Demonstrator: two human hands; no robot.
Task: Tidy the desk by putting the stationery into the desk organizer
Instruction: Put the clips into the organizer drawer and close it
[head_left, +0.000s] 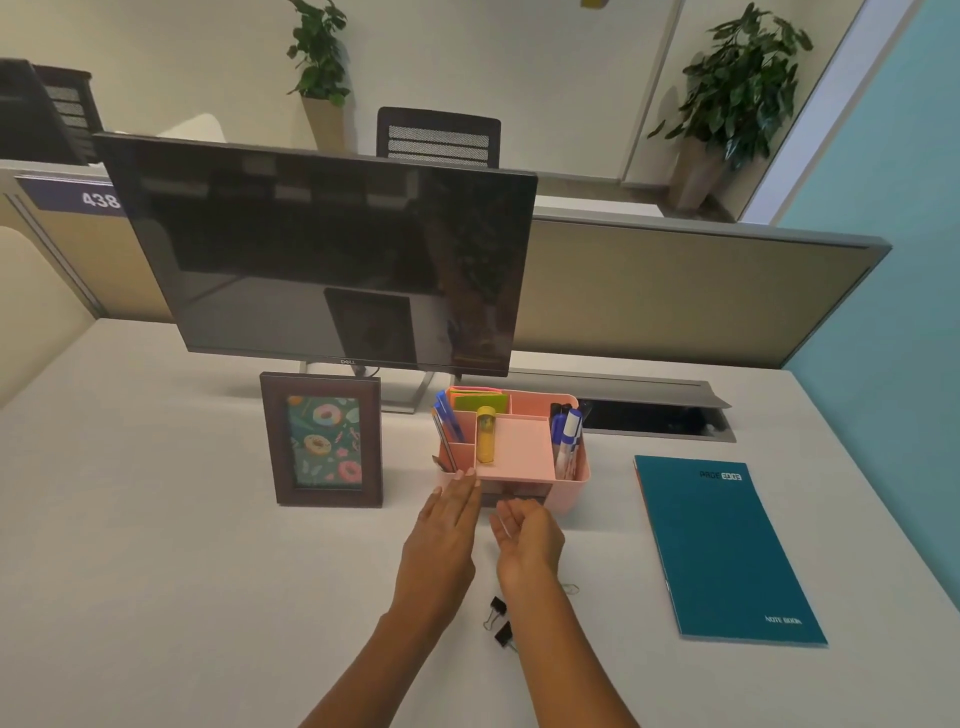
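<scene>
1. Head view: a pink desk organizer (519, 447) sits mid-desk before a Dell monitor (332, 260). It holds blue pens (449, 423), sticky notes (478, 400), a yellow tube (486, 434) and markers (569, 436).
2. Left hand (441, 540) lies flat, its straight fingertips touching the organizer's front left edge.
3. Right hand (527, 540) is relaxed, fingers loosely curled, just in front of the organizer.
4. Two black binder clips (497, 608) lie on the white desk (156, 519) between the forearms.
5. A photo frame (322, 441) stands to the left, and a teal notebook (727, 551) lies to the right.

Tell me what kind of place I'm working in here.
Most likely an office cubicle: a monitor on a white desk, a partition panel behind it, and a mesh office chair beyond.
</scene>
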